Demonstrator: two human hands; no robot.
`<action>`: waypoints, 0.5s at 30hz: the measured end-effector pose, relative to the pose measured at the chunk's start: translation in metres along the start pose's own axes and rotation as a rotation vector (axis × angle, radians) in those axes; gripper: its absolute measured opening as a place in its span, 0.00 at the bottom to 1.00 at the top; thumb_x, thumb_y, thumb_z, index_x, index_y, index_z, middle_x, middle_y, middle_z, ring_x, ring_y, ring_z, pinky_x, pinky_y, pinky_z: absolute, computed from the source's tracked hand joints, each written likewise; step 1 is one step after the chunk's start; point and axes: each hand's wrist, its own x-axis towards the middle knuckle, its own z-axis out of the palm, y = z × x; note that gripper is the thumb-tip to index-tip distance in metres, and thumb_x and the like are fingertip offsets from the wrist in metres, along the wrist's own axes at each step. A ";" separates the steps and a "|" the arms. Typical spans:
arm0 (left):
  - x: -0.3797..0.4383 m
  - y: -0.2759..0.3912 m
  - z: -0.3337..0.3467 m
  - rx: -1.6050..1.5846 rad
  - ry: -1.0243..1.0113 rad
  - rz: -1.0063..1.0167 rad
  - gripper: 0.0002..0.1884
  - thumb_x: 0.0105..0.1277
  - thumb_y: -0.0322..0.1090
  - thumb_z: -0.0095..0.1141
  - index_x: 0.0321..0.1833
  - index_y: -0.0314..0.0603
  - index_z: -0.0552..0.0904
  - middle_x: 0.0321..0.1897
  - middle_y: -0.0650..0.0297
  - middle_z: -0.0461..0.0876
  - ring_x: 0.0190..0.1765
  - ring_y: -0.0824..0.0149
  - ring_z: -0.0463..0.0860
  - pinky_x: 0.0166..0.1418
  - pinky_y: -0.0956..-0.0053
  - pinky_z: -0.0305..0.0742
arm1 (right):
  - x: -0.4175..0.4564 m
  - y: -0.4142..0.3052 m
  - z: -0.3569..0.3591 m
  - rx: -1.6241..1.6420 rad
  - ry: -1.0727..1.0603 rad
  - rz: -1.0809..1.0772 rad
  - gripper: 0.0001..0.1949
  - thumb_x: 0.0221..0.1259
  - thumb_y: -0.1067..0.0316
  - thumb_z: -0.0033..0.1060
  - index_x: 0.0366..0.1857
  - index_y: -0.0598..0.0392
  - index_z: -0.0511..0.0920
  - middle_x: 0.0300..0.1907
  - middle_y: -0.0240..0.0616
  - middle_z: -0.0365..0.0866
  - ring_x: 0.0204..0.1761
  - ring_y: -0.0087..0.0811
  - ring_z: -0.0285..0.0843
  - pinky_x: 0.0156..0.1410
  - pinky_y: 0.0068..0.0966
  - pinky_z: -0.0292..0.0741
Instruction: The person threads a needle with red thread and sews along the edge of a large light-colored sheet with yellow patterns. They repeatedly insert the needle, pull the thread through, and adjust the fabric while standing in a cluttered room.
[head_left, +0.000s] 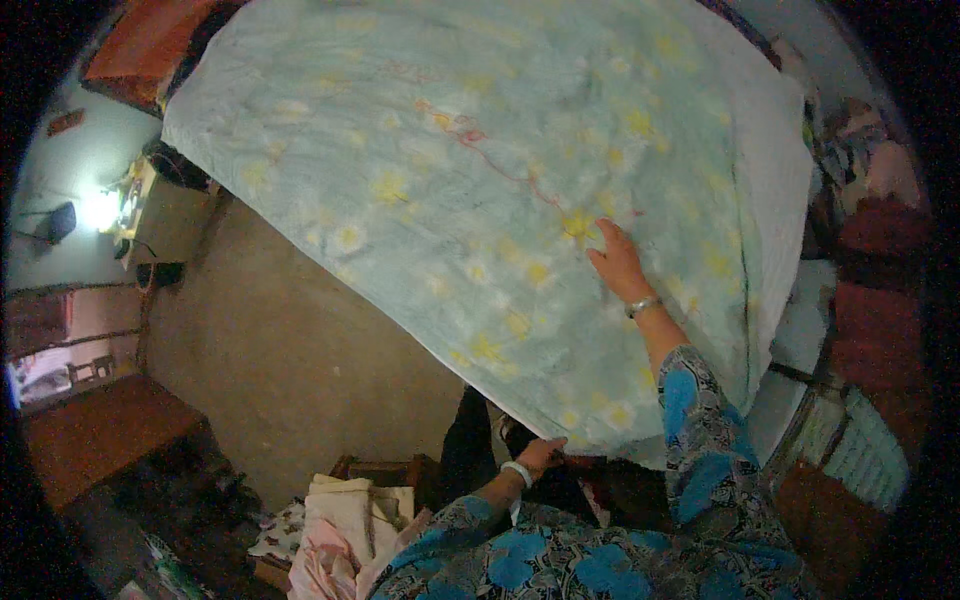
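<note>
A large pale green cloth (450, 247) with yellow and white flower patterns is spread before me, and a line of red marks runs across it. At its near edge my left hand (541, 456) grips the cloth's border. My right hand (621, 264), thumb and fingers apart, is over the cloth beside a yellow flower (577, 226); whether it presses on the fabric I cannot tell. Along the right side the cloth has a plain whitish border (776, 172). What supports the cloth is mostly hidden beneath it.
Bare brown floor (315, 345) shows at left. Folded cream cloth (341, 502) and pink fabric (330, 559) are piled at lower left. A brown tabletop (120, 435) stands at far left, below a bright lamp (101, 210). Reddish furniture (874, 330) lines the right.
</note>
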 end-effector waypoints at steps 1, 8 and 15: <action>0.003 -0.001 -0.004 -0.006 -0.057 0.003 0.23 0.65 0.34 0.52 0.63 0.40 0.69 0.56 0.51 0.75 0.58 0.53 0.75 0.62 0.64 0.70 | 0.009 0.000 0.011 -0.064 0.023 -0.053 0.20 0.55 0.64 0.56 0.52 0.59 0.70 0.42 0.52 0.79 0.49 0.51 0.75 0.55 0.38 0.72; 0.023 0.002 -0.019 0.458 -0.166 0.226 0.28 0.58 0.36 0.59 0.62 0.40 0.70 0.55 0.48 0.75 0.54 0.47 0.77 0.57 0.58 0.72 | 0.023 0.021 0.036 -0.151 -0.249 0.068 0.13 0.56 0.60 0.56 0.37 0.59 0.79 0.32 0.45 0.81 0.38 0.48 0.78 0.45 0.39 0.74; 0.022 0.004 -0.028 0.619 -0.189 0.275 0.26 0.59 0.39 0.59 0.61 0.42 0.70 0.49 0.48 0.79 0.49 0.44 0.77 0.53 0.55 0.72 | 0.050 0.060 -0.031 0.107 0.046 0.392 0.11 0.56 0.62 0.59 0.36 0.58 0.81 0.28 0.38 0.83 0.25 0.27 0.80 0.34 0.27 0.75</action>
